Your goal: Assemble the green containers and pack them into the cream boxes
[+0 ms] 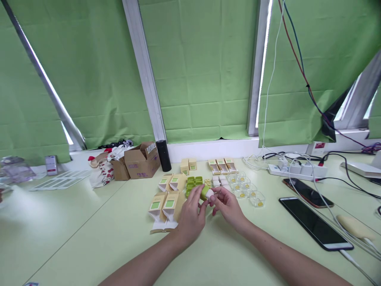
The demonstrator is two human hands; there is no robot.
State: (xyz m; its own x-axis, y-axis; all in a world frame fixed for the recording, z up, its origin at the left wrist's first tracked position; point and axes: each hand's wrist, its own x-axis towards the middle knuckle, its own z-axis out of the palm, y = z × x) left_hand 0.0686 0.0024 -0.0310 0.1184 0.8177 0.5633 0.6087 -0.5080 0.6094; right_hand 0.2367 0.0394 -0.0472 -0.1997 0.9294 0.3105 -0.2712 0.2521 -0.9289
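My left hand (pixel 193 212) is closed on a small green container (pixel 204 191), raised just above the table. A small white block (pixel 210 194) shows at its near right side; whether it sits inside or only against the green piece I cannot tell. The fingers of my right hand (pixel 228 205) pinch at this white block. Behind my hands stand several green square containers (pixel 191 182), with tiny yellowish pieces (pixel 207 181) and more white blocks (pixel 219 179) to their right. Clear plastic cups (pixel 242 184) with yellow bits in them lie beyond my right hand.
Open cream cartons (pixel 164 205) lie left of my hands, with cartons (pixel 222 166) and small boxes (pixel 188 165) farther back. A black cylinder (pixel 163 155) and cardboard box (pixel 143 161) stand near the wall. Phones (pixel 315 222), cables and a power strip (pixel 297 171) occupy the right side.
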